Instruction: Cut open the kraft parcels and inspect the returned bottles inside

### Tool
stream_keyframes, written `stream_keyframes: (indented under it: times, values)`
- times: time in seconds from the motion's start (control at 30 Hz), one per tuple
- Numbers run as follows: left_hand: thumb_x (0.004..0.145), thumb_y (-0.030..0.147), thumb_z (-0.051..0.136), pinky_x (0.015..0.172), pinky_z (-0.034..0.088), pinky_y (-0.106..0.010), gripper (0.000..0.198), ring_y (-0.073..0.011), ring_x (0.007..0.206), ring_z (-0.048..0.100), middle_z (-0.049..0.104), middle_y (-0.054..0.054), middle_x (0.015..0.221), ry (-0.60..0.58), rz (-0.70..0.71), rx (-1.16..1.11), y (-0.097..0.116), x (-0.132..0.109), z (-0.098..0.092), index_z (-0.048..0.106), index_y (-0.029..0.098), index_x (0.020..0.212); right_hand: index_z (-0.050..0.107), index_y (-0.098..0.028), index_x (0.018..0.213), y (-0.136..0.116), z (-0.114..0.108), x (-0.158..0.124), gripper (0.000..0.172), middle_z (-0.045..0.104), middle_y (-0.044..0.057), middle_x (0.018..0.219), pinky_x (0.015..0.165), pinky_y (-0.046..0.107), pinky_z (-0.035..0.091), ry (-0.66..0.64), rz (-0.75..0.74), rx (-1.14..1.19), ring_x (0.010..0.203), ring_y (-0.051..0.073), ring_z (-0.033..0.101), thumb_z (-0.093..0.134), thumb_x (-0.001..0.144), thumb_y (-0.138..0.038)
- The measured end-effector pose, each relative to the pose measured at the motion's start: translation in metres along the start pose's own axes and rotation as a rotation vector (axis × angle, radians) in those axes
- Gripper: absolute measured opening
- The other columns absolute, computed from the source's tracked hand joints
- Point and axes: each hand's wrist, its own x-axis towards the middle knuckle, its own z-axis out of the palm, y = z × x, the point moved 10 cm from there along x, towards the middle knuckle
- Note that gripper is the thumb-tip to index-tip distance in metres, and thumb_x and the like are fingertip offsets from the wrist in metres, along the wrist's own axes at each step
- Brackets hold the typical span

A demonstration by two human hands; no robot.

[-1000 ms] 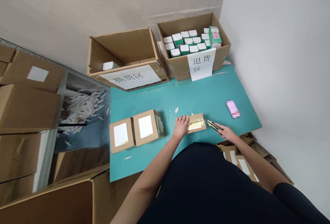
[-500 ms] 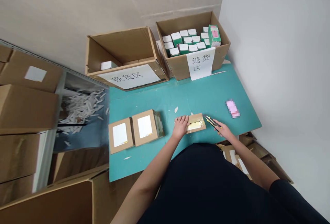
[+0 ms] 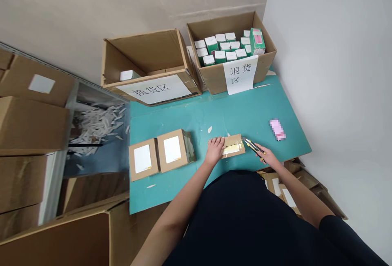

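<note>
Left hand (image 3: 215, 150) open, flat on cardboard parcel (image 3: 234, 145); right hand (image 3: 267, 155) gripping yellow utility knife (image 3: 253, 150), tip just beside parcel, little changed.

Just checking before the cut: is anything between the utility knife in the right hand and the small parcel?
Nothing visible is. The tip of the utility knife, held in the right hand, sits right at the parcel's edge. The left hand rests on the parcel's other end, away from the blade.
</note>
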Motion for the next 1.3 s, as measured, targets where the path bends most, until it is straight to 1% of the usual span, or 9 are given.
stream_keyframes:
  times: [0.17,0.3,0.43,0.67,0.77,0.9,1.1,1.3]
  values:
    - [0.1,0.03,0.042,0.11,0.033,-0.049,0.047,-0.0325,0.125,0.053,0.06,-0.016,0.14,0.003,-0.002,-0.001,0.0,-0.001,0.0,0.053,0.017,0.144,0.04,-0.023,0.155,-0.001,0.001,-0.001,0.083,0.063,-0.002,0.08,0.036,0.019,0.034,0.003,-0.028,0.03,0.044,0.007,0.045,0.062,0.081,-0.054]
    - [0.1,0.03,0.042,0.11,0.033,-0.049,0.047,-0.0325,0.125,0.052,0.06,-0.016,0.14,0.0,0.003,-0.006,0.0,-0.001,0.0,0.053,0.016,0.144,0.04,-0.025,0.155,-0.002,-0.001,-0.002,0.081,0.065,0.0,0.083,0.037,0.019,0.035,0.03,-0.034,0.05,0.046,0.007,0.047,0.062,0.082,-0.054]
    - [0.101,0.031,0.04,0.111,0.033,-0.049,0.046,-0.0323,0.125,0.052,0.06,-0.016,0.14,0.008,0.002,-0.008,0.0,-0.001,0.0,0.055,0.016,0.142,0.04,-0.024,0.156,-0.003,0.001,0.001,0.08,0.065,0.0,0.082,0.036,0.019,0.035,0.021,-0.02,0.041,0.045,0.007,0.045,0.062,0.084,-0.05]
    - [0.1,0.03,0.043,0.11,0.033,-0.05,0.047,-0.0326,0.125,0.052,0.059,-0.017,0.141,0.007,0.004,-0.016,0.0,-0.001,0.002,0.053,0.016,0.144,0.042,-0.025,0.155,-0.006,0.002,0.003,0.076,0.065,-0.001,0.082,0.037,0.018,0.036,0.021,-0.005,-0.005,0.045,0.007,0.045,0.06,0.085,-0.048]
    - [0.1,0.03,0.044,0.111,0.033,-0.05,0.048,-0.0324,0.125,0.052,0.059,-0.016,0.14,0.01,0.002,-0.019,-0.001,-0.001,0.002,0.051,0.019,0.146,0.042,-0.024,0.155,-0.009,0.003,-0.001,0.071,0.063,-0.001,0.081,0.037,0.018,0.035,0.026,0.015,-0.033,0.046,0.007,0.044,0.058,0.088,-0.042]
    - [0.1,0.03,0.044,0.111,0.033,-0.05,0.046,-0.0328,0.125,0.052,0.06,-0.016,0.14,0.016,-0.002,-0.011,0.0,-0.002,0.001,0.054,0.017,0.143,0.042,-0.027,0.155,-0.014,0.006,-0.006,0.065,0.063,-0.001,0.081,0.038,0.018,0.035,0.013,0.041,-0.095,0.047,0.008,0.046,0.054,0.092,-0.035]
    - [0.099,0.029,0.045,0.108,0.035,-0.051,0.046,-0.0334,0.123,0.053,0.06,-0.018,0.139,0.02,-0.009,0.002,0.002,-0.001,0.0,0.054,0.017,0.143,0.04,-0.03,0.156,-0.021,0.004,-0.012,0.061,0.065,-0.001,0.083,0.039,0.017,0.034,-0.021,0.068,-0.208,0.047,0.007,0.045,0.051,0.096,-0.03]
    - [0.1,0.029,0.04,0.108,0.035,-0.051,0.048,-0.0335,0.122,0.053,0.06,-0.018,0.139,0.008,-0.013,0.002,0.002,0.0,0.0,0.052,0.016,0.145,0.038,-0.03,0.157,-0.018,0.0,-0.013,0.063,0.063,-0.001,0.081,0.038,0.016,0.033,-0.062,0.065,-0.226,0.045,0.006,0.042,0.052,0.096,-0.034]
